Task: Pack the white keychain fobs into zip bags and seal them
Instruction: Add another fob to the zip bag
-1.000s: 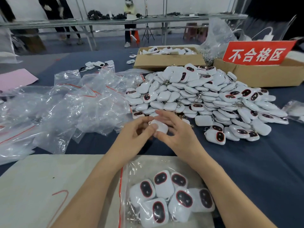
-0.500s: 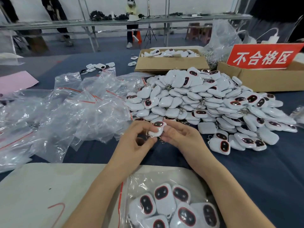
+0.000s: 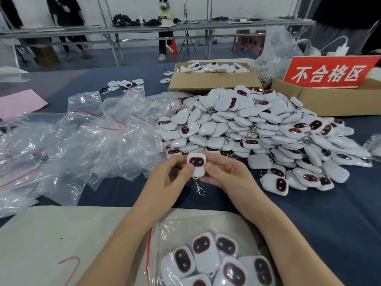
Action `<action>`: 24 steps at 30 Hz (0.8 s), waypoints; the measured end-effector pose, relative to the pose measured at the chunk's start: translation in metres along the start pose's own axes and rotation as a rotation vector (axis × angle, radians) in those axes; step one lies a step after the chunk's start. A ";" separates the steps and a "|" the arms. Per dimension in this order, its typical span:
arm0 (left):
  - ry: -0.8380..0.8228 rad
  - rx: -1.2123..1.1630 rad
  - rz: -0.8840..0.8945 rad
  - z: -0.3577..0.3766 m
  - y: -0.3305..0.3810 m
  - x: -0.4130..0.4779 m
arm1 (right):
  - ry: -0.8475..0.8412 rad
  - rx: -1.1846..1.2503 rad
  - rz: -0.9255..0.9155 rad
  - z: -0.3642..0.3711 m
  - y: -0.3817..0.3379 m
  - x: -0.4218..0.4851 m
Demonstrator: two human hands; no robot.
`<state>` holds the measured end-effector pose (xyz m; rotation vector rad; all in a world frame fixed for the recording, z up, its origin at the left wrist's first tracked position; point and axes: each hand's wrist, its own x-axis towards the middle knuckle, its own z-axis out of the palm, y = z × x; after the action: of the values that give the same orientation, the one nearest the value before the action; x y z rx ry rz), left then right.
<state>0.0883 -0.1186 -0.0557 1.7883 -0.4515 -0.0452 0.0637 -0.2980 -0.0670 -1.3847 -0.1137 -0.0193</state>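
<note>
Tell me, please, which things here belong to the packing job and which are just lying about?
Job: held fob, pinched by left hand and right hand; fob pile; part-filled zip bag; empty zip bags.
Lying about: red sign; pink sheet; tripod.

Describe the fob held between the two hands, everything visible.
The fob is small, white and rounded, glossy like plastic, with a dark oval face panel rimmed in red and two pale dots. It is held upright, face to the camera, just in front of the fob pile. The left hand and right hand pinch its sides, thumbs on the front. A metal clasp hangs free from its bottom end.
</note>
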 end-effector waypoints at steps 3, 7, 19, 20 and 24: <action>-0.019 -0.059 -0.025 -0.003 -0.002 0.001 | -0.005 -0.046 0.001 0.003 -0.003 -0.002; -0.026 -0.132 -0.040 -0.004 -0.002 0.001 | -0.014 -0.093 -0.022 0.007 -0.007 -0.004; -0.049 -0.099 -0.036 -0.005 -0.006 0.003 | 0.009 -0.198 -0.084 0.013 -0.007 -0.005; -0.048 -0.098 -0.039 -0.005 -0.006 0.003 | 0.014 -0.208 -0.090 0.014 -0.007 -0.005; -0.038 -0.094 -0.026 -0.005 -0.005 0.002 | 0.029 -0.225 -0.095 0.014 -0.007 -0.005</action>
<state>0.0928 -0.1131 -0.0589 1.7036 -0.4463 -0.1169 0.0572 -0.2855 -0.0577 -1.6021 -0.1570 -0.1352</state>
